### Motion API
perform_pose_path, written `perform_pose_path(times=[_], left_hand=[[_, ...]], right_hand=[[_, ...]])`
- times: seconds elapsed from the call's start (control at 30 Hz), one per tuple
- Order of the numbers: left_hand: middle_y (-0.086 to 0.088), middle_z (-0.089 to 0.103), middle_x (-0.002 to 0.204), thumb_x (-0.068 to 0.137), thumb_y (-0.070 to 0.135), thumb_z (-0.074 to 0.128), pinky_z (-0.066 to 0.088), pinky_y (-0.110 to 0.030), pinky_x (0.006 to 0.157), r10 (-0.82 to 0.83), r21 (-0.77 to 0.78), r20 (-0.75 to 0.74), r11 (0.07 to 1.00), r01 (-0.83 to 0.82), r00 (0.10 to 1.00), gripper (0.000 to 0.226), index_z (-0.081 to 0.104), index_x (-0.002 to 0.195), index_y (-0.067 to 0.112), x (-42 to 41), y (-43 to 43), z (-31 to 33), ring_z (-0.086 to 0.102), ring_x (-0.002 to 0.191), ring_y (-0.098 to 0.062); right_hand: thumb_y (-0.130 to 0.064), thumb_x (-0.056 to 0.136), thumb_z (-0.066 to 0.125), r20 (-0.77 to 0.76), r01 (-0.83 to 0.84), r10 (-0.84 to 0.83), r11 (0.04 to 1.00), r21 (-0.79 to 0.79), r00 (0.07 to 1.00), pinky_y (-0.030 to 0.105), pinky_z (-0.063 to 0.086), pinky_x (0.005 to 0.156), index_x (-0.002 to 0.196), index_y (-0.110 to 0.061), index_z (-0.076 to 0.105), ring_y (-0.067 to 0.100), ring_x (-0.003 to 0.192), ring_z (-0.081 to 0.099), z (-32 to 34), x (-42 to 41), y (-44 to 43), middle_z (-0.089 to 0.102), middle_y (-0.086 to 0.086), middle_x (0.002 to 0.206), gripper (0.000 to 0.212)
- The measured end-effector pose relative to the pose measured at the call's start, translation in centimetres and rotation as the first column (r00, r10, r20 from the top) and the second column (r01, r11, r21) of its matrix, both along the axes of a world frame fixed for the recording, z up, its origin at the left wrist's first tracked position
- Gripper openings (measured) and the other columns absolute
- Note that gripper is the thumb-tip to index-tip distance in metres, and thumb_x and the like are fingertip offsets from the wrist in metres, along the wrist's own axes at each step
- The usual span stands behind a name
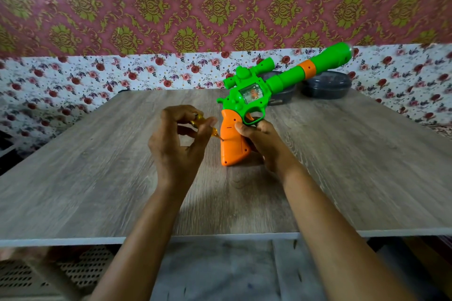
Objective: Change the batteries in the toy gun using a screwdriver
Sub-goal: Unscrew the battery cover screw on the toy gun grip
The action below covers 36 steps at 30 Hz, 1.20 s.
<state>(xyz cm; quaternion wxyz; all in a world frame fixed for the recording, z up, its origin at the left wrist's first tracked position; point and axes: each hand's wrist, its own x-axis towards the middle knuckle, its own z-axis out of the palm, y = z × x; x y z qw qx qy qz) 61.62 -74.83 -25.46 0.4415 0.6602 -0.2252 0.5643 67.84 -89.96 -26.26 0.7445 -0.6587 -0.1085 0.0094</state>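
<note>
While you are bracing the green and orange plastic toy gun butt-down on the grey wood-grain table, your right hand is wrapping the far side of its orange grip, thumb pressing the near face, seemingly to stop it twisting under the tool. Your left hand is pinching the small yellow clear-handled screwdriver, fingers curled round the handle, and the tip is meeting the grip's side, likely at the battery-cover screw. The grip is sitting between your two hands, barrel angling up past two dark round containers.
</note>
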Motion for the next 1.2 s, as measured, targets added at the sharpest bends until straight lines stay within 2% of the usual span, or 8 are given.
perform_pose_path(times=[0.23, 0.33, 0.53, 0.67, 0.77, 0.93, 1.03, 1.2], left_hand=[[-0.001, 0.065, 0.108, 0.082, 0.005, 0.052, 0.049, -0.012, 0.071, -0.031, 0.099, 0.049, 0.995, 0.026, 0.998, 0.017, 0.048, 0.098, 0.009, -0.26, -0.03, 0.04, 0.064, 0.089, -0.004], [-0.001, 0.063, 0.101, 0.083, 0.005, 0.060, 0.047, -0.009, 0.069, 0.004, 0.073, 0.064, 0.997, -0.008, 0.998, 0.018, 0.048, 0.096, 0.009, -0.01, 0.07, -0.02, 0.062, 0.085, 0.003], [-0.010, 0.054, 0.076, 0.081, 0.020, 0.071, 0.042, -0.015, 0.058, 0.090, 0.073, 0.028, 0.993, -0.091, 0.996, 0.027, 0.048, 0.094, 0.016, 0.19, 0.27, -0.16, 0.051, 0.061, -0.009], [-0.005, 0.052, 0.084, 0.083, 0.017, 0.069, 0.040, -0.009, 0.058, 0.070, 0.121, 0.028, 0.990, -0.073, 0.997, 0.019, 0.051, 0.086, 0.014, 0.43, 0.25, -0.13, 0.048, 0.063, -0.007], [-0.003, 0.063, 0.083, 0.086, 0.022, 0.065, 0.048, -0.023, 0.054, 0.057, 0.139, -0.052, 0.989, -0.049, 0.997, 0.013, 0.054, 0.094, 0.020, 0.34, 0.29, -0.30, 0.060, 0.065, -0.012], [-0.007, 0.065, 0.089, 0.089, 0.020, 0.050, 0.048, -0.017, 0.059, -0.022, 0.163, -0.088, 0.986, 0.036, 0.996, 0.021, 0.052, 0.110, 0.016, 0.01, 0.24, -0.24, 0.060, 0.069, -0.007], [-0.010, 0.061, 0.090, 0.086, 0.015, 0.039, 0.046, -0.020, 0.058, -0.045, 0.187, -0.089, 0.981, 0.061, 0.995, 0.031, 0.051, 0.115, 0.016, -0.09, 0.18, -0.24, 0.059, 0.067, -0.015], [-0.010, 0.060, 0.083, 0.093, 0.026, 0.055, 0.046, -0.016, 0.062, 0.023, 0.164, -0.039, 0.986, -0.016, 0.999, 0.022, 0.049, 0.110, 0.015, 0.14, 0.14, -0.18, 0.056, 0.067, -0.010]], right_hand=[[-0.011, 0.091, 0.053, 0.001, -0.033, 0.033, 0.999, 0.022, 0.999, 0.017, 0.056, 0.062, 0.123, -0.010, 0.053, 0.007, 0.085, 0.063, -0.10, -0.13, -0.05, 0.063, 0.005, 0.109, 0.031], [-0.011, 0.091, 0.054, -0.010, -0.009, 0.009, 1.000, -0.001, 1.000, 0.015, 0.055, 0.062, 0.122, -0.011, 0.054, 0.006, 0.084, 0.061, -0.03, 0.09, -0.05, 0.062, 0.005, 0.109, 0.032], [-0.010, 0.090, 0.055, -0.005, -0.011, 0.010, 1.000, -0.016, 1.000, 0.020, 0.054, 0.069, 0.122, -0.008, 0.055, 0.008, 0.086, 0.062, -0.18, 0.32, 0.07, 0.062, 0.007, 0.110, 0.032], [-0.009, 0.091, 0.054, -0.004, -0.002, 0.002, 1.000, -0.018, 1.000, 0.017, 0.054, 0.065, 0.123, -0.006, 0.054, 0.007, 0.083, 0.060, -0.03, 0.25, 0.11, 0.061, 0.006, 0.109, 0.032], [-0.008, 0.091, 0.054, -0.002, -0.004, 0.004, 1.000, -0.013, 1.000, 0.016, 0.054, 0.064, 0.123, -0.005, 0.054, 0.012, 0.087, 0.060, 0.07, 0.11, 0.07, 0.061, 0.010, 0.112, 0.033], [-0.011, 0.091, 0.054, -0.010, -0.009, 0.009, 1.000, -0.019, 1.000, 0.024, 0.054, 0.067, 0.122, -0.009, 0.055, 0.011, 0.086, 0.062, -0.12, 0.04, 0.01, 0.063, 0.008, 0.110, 0.031], [-0.012, 0.091, 0.054, -0.014, -0.007, 0.007, 1.000, -0.016, 1.000, 0.022, 0.054, 0.068, 0.122, -0.010, 0.055, 0.011, 0.088, 0.062, -0.21, 0.10, -0.06, 0.063, 0.007, 0.110, 0.031], [-0.008, 0.090, 0.054, -0.017, -0.009, 0.009, 1.000, 0.005, 1.000, 0.022, 0.054, 0.072, 0.122, -0.007, 0.055, 0.010, 0.085, 0.062, -0.21, 0.38, 0.21, 0.062, 0.008, 0.109, 0.031]])
